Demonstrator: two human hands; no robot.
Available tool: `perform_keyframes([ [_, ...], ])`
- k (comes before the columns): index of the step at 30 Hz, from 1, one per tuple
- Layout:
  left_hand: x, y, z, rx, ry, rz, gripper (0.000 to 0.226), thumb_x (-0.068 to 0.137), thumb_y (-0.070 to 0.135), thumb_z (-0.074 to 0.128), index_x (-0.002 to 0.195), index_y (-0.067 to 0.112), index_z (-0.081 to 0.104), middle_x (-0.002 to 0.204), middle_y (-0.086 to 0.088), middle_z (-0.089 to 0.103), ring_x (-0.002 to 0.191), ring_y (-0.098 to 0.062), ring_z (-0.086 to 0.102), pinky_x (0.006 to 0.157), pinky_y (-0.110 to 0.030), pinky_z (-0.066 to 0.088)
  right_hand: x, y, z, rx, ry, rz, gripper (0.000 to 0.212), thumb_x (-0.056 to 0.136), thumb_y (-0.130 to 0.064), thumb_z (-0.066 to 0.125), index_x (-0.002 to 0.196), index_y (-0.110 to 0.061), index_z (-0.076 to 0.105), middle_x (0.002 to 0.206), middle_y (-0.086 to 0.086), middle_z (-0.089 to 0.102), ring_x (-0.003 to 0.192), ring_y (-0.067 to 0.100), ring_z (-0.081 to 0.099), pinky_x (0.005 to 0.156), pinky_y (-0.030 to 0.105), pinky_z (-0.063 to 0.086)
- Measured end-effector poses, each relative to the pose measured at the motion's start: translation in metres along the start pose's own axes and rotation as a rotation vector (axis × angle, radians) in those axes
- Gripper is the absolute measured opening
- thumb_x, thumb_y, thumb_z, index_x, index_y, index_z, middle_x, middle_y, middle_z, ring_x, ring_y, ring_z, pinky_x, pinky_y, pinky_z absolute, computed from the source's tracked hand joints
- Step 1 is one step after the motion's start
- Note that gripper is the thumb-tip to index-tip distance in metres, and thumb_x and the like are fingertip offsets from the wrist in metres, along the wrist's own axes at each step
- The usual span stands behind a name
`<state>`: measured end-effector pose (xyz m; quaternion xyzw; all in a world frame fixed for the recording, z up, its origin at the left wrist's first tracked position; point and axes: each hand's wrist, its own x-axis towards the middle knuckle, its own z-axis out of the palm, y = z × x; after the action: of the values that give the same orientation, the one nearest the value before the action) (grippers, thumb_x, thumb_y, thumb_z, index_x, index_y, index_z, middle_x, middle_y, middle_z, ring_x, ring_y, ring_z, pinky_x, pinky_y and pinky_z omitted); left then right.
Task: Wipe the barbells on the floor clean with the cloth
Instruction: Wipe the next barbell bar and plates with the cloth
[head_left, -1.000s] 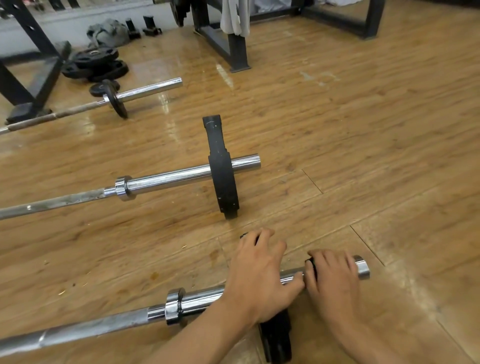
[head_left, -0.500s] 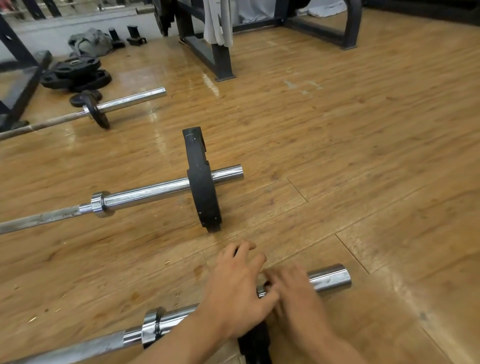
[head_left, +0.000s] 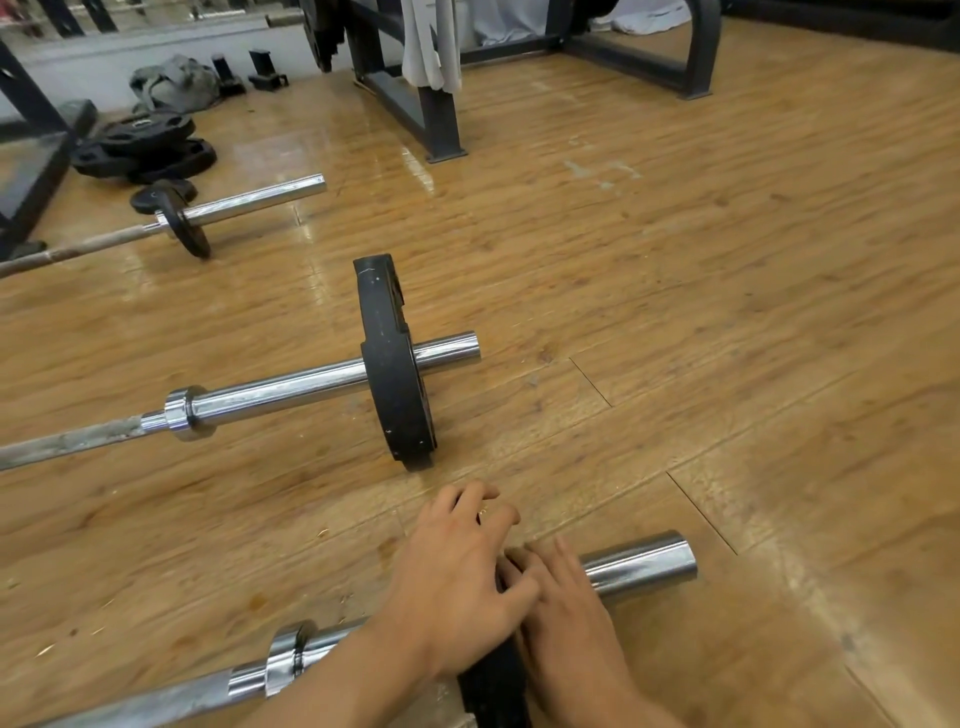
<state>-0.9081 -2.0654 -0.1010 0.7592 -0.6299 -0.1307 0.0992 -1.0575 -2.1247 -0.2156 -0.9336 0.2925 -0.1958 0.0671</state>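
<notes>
Near barbell (head_left: 639, 564) lies on the wood floor (head_left: 727, 312), its sleeve end pointing right. My left hand (head_left: 457, 582) sits over its black plate (head_left: 493, 686), fingers curled over the top rim. My right hand (head_left: 566, 623) lies on the sleeve just right of the plate, fingers together; cannot tell whether they wrap it.
</notes>
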Motion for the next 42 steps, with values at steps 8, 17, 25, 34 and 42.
perform_keyframes([
  [8,0.002,-0.003,-0.002,-0.004,-0.008,0.009,0.068,0.088,0.073,0.029,0.138,0.035,0.054,0.141,0.016,0.041,0.13,-0.005,0.031,0.11,-0.027,0.035,-0.011,0.079,-0.03,-0.087,0.168,0.465,0.043,0.099,-0.032,0.039,0.113,-0.014,0.075,0.109,0.002,0.072,0.106,0.025,0.068,0.124,0.054,0.023],
  [17,0.006,-0.005,-0.002,0.003,-0.031,0.007,0.071,0.085,0.072,0.029,0.137,0.034,0.056,0.139,0.016,0.042,0.128,-0.005,0.033,0.108,-0.032,0.041,-0.01,0.068,-0.021,0.007,0.115,0.065,0.031,0.096,-0.032,0.052,0.117,-0.02,0.07,0.115,-0.003,0.07,0.108,0.019,0.067,0.123,0.04,0.025],
  [25,0.012,-0.005,-0.004,0.014,-0.031,-0.012,0.066,0.086,0.068,0.034,0.135,0.031,0.058,0.135,0.015,0.045,0.127,-0.007,0.034,0.106,-0.031,0.04,0.011,0.017,-0.006,0.016,0.034,0.13,0.03,0.094,-0.034,0.048,0.106,-0.02,0.072,0.095,-0.001,0.065,0.092,0.025,0.062,0.094,0.045,0.05],
  [34,0.012,-0.007,-0.006,-0.012,-0.038,-0.002,0.065,0.087,0.069,0.033,0.137,0.034,0.057,0.135,0.017,0.044,0.124,-0.006,0.032,0.107,-0.031,0.039,-0.007,0.092,-0.031,-0.094,0.208,0.409,0.034,0.098,-0.031,0.045,0.104,-0.014,0.075,0.102,0.002,0.071,0.097,0.027,0.067,0.107,0.049,0.039],
  [42,0.012,-0.002,-0.008,0.168,0.166,-0.097,0.058,0.09,0.064,0.03,0.115,0.025,0.064,0.117,0.005,0.054,0.107,-0.018,0.046,0.093,-0.037,0.04,0.009,0.015,0.001,0.03,0.061,-0.142,0.039,0.095,-0.031,0.059,0.131,-0.018,0.064,0.124,0.003,0.065,0.113,0.024,0.061,0.102,0.042,0.048],
])
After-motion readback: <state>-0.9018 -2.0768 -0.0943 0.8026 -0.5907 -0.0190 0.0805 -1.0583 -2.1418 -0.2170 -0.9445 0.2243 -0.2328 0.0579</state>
